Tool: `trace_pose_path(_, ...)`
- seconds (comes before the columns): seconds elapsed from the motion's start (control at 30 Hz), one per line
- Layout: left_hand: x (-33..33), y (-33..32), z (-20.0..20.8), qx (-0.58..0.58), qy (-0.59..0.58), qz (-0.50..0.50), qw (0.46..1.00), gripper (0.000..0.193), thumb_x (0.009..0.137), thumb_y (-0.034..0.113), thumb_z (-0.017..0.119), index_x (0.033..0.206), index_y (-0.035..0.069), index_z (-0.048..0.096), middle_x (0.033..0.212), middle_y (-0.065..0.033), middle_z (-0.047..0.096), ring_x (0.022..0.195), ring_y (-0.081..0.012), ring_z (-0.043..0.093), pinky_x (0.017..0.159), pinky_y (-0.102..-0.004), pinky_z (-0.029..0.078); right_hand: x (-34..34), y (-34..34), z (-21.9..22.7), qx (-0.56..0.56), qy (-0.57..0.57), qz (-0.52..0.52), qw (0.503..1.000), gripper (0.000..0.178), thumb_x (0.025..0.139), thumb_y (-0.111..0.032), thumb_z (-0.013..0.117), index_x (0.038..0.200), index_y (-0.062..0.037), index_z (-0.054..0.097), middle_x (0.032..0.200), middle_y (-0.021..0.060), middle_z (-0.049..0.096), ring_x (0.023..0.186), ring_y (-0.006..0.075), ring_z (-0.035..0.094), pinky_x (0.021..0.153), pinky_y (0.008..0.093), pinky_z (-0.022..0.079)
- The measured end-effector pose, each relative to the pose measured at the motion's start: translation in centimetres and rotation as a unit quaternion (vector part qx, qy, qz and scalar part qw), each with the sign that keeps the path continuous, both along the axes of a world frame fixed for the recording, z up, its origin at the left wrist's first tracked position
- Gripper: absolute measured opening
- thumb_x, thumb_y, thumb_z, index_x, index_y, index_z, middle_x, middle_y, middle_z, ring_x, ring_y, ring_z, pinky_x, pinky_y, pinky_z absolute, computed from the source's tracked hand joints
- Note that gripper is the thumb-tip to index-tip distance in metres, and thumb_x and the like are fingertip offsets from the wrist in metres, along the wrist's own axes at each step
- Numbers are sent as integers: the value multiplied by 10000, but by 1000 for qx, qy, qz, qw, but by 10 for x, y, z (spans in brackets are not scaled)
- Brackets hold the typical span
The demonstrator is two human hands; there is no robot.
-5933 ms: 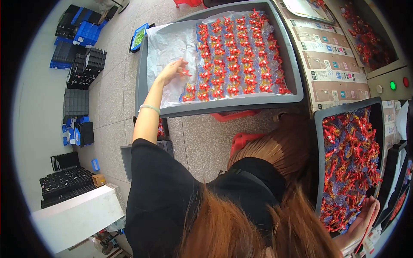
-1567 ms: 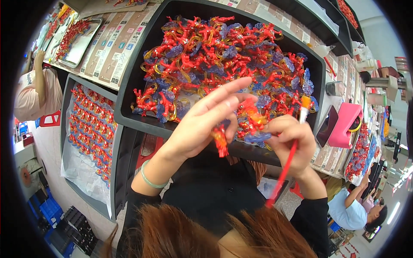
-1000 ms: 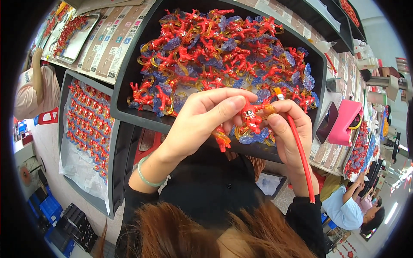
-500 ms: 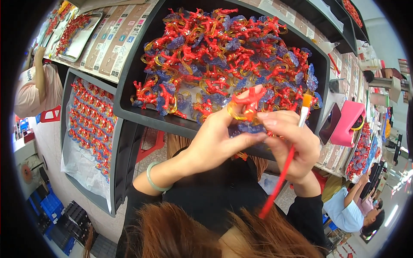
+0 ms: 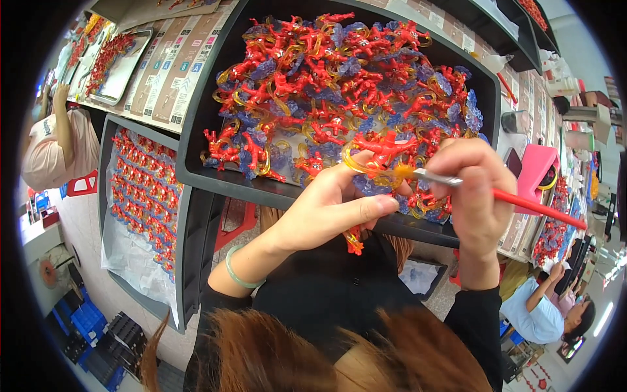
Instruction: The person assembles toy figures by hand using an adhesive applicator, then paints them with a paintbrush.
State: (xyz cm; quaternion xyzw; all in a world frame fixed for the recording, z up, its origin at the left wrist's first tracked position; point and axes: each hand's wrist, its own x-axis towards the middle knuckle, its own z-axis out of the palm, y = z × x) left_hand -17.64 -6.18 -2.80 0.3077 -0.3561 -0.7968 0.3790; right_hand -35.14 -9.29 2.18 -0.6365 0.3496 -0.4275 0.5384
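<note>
My left hand (image 5: 320, 212) grips a red toy figurine (image 5: 386, 147) with a clear yellow ring and a clear blue-purple base, above the near edge of a large black tray (image 5: 245, 188). Beneath the same hand another red piece (image 5: 354, 242) pokes out; how it is held is hidden by the fingers. In my right hand (image 5: 482, 199) is a flat paintbrush (image 5: 539, 208) with a red handle and metal ferrule. Its orange bristles reach the figurine's side. Many similar red, blue and yellow figurines (image 5: 320, 72) lie heaped in the tray.
At the left, a lower grey tray (image 5: 181, 261) holds rows of figurines on white sheeting. A pink holder (image 5: 537, 171) and a grey cup (image 5: 514, 121) stand on the right of the cardboard-covered bench (image 5: 171, 81). Other people sit at the far left (image 5: 62, 144) and right (image 5: 534, 312).
The brush has swung from upright, bristles up, to nearly level, with its bristles now at the figurine. My right hand has moved right and up; the figurine has turned in my left hand.
</note>
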Motion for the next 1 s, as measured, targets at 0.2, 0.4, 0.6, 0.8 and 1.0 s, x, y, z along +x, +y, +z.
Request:
trace_pose_path(0.2,0,0,1,-27,-75,3,997,434,809,101,556,1201,33,382,898,-5,548,694,-30,480,602,-185,406,9,-3,1,-10,186,-99,978,96,776,-72,578,721,6,586,549,38,517,461,90,453,429,247,354)
trace_pose_path(0.4,-4,1,0,-68,-111,-16,991,394,806,88,553,1172,32,415,982,-38,542,872,-78,481,776,-244,397,17,-3,-7,-169,151,-58,972,103,731,-95,630,686,-2,628,545,36,549,503,86,540,455,206,407)
trace_pose_path(0.6,-5,0,0,-114,-155,-14,981,433,798,80,561,1201,68,404,963,-27,538,833,-64,484,723,-223,409,15,-4,-10,-211,184,-91,956,48,712,-61,648,680,-30,630,516,44,515,424,91,469,397,220,349)
trace_pose_path(0.8,12,-5,-10,-22,138,119,983,488,819,157,502,1247,37,301,1071,-135,449,598,-97,444,487,-184,385,-27,-27,-31,-98,136,-180,969,118,814,-121,549,838,-12,588,626,58,546,564,76,513,499,226,398)
trace_pose_path(1.0,21,-12,-12,162,189,143,958,173,824,138,493,948,20,509,870,-78,511,559,-115,469,461,-204,366,-32,-21,-64,-268,467,-9,843,162,719,-42,560,865,-33,490,797,100,555,789,274,510,685,352,424)
